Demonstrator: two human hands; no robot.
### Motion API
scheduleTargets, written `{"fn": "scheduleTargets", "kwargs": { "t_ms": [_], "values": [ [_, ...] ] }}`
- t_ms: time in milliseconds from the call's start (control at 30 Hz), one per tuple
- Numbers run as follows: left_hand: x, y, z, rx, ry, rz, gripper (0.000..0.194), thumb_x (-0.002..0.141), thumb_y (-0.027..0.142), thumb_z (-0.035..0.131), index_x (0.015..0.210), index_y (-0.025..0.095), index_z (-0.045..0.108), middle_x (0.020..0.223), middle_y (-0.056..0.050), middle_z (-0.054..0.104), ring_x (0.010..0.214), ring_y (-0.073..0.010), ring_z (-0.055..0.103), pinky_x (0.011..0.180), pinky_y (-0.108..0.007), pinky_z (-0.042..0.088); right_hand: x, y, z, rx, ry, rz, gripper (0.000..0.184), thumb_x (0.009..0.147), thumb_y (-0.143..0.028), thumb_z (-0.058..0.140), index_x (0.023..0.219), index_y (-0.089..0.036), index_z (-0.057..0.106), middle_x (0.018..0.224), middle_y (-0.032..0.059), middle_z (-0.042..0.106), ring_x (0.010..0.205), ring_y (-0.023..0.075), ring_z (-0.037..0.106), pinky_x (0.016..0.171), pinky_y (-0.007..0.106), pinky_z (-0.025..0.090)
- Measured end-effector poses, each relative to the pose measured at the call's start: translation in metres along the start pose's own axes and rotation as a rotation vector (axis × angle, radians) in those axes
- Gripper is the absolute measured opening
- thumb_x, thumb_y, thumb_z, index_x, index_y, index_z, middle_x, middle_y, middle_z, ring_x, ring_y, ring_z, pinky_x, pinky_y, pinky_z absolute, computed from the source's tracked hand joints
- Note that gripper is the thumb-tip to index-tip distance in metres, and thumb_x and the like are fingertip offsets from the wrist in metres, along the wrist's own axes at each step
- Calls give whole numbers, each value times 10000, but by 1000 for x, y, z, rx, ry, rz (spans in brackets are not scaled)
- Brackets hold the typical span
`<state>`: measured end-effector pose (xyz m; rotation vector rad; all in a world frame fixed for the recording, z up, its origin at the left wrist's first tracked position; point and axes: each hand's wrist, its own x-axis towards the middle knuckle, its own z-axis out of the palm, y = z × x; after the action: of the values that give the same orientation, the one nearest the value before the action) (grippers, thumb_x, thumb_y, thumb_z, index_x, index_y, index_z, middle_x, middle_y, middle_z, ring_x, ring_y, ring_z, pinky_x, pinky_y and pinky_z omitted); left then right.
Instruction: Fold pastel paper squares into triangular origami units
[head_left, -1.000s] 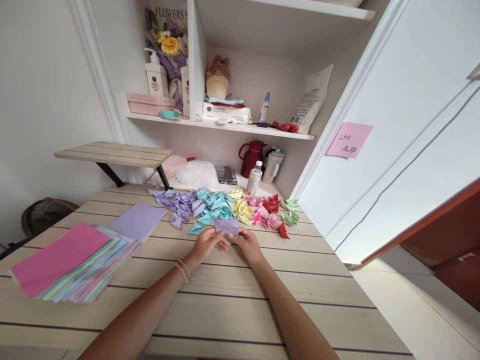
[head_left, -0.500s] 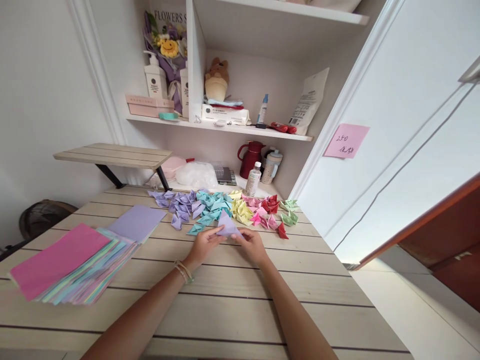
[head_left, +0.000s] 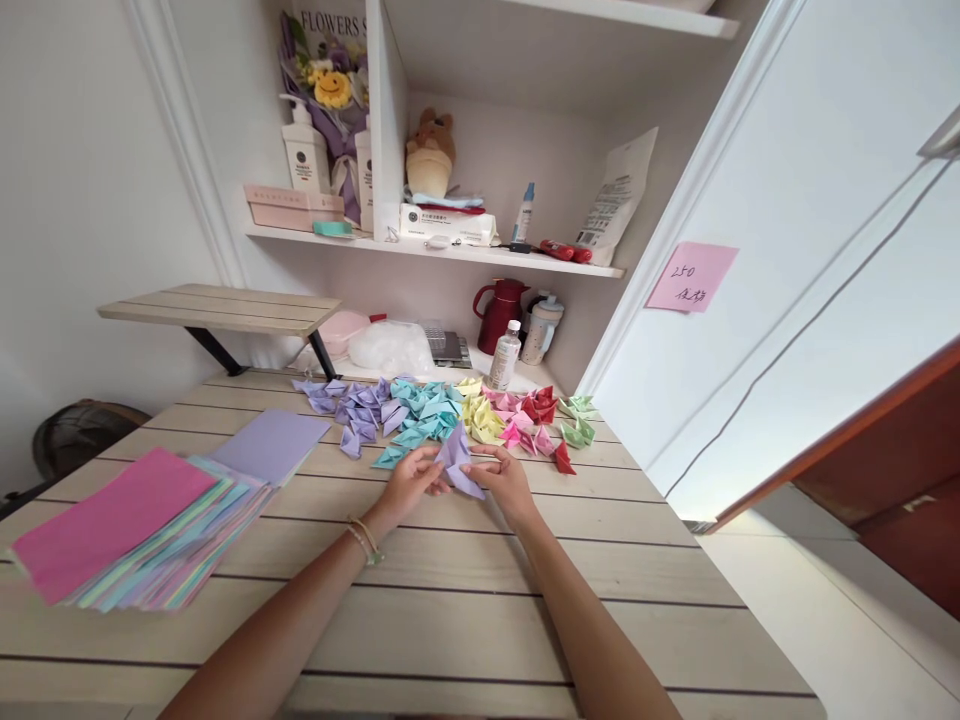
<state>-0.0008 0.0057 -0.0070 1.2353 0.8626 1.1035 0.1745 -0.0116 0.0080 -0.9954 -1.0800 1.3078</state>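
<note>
A folded sheet of purple origami paper (head_left: 456, 462) is held between both hands above the middle of the table. My left hand (head_left: 411, 484) pinches its left side, with thumb and fingertips closed on the paper. On the opposite side, my right hand (head_left: 506, 484) grips the paper between thumb and fingers. Just beyond the hands lie rows of folded paper boats: purple ones (head_left: 364, 410), turquoise ones (head_left: 426, 412), yellow ones (head_left: 481, 415), pink ones (head_left: 526, 436), red ones (head_left: 540, 405) and green ones (head_left: 578, 432).
To the left lies a fanned stack of coloured paper (head_left: 120, 520) beside purple sheets (head_left: 274, 445). A small raised stand (head_left: 217, 308) is at the back left. Behind the boats stand a clear bottle (head_left: 505, 356), a red jug (head_left: 501, 312) and a tumbler (head_left: 541, 330).
The purple paper has gone from a flat rectangle to a pointed triangle, and now shows opened, angled flaps. Both hands keep hold of it in nearly the same place.
</note>
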Motion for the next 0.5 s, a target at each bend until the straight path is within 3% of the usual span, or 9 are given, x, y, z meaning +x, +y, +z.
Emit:
{"fn": "scheduleTargets", "kwargs": {
  "t_ms": [100, 267, 367, 500],
  "values": [
    [1, 0, -2, -45, -34, -34, 398, 644, 421, 692, 884, 133, 561, 622, -17, 649, 542, -139, 624, 537, -232, 461, -1, 1, 2, 37, 17, 53, 398, 476, -308, 825, 788, -145, 640, 546, -6, 648, 484, 125, 557, 482, 225, 404],
    [-1, 3, -3, -124, -72, -67, 369, 642, 397, 710, 865, 134, 578, 630, -24, 654, 554, -129, 611, 565, -237, 469, -3, 4, 6, 224, -65, 150, 305, 542, -375, 787, 642, -147, 611, 549, -17, 609, 490, 97, 536, 485, 204, 403],
    [-2, 3, -3, -141, -82, -69, 367, 649, 383, 710, 885, 129, 590, 632, -27, 656, 550, -121, 607, 566, -231, 469, -4, 3, 7, 220, -81, 177, 325, 566, -379, 770, 742, -154, 613, 593, -10, 618, 518, 107, 554, 499, 207, 418],
    [-1, 1, -3, -129, -102, -85, 387, 649, 395, 705, 907, 119, 617, 655, -41, 667, 568, -131, 617, 582, -242, 480, -4, 0, 2, 7, -104, 57, 526, 602, -309, 737, 1082, -200, 552, 531, -60, 579, 442, 90, 499, 446, 188, 374]
  ]
}}
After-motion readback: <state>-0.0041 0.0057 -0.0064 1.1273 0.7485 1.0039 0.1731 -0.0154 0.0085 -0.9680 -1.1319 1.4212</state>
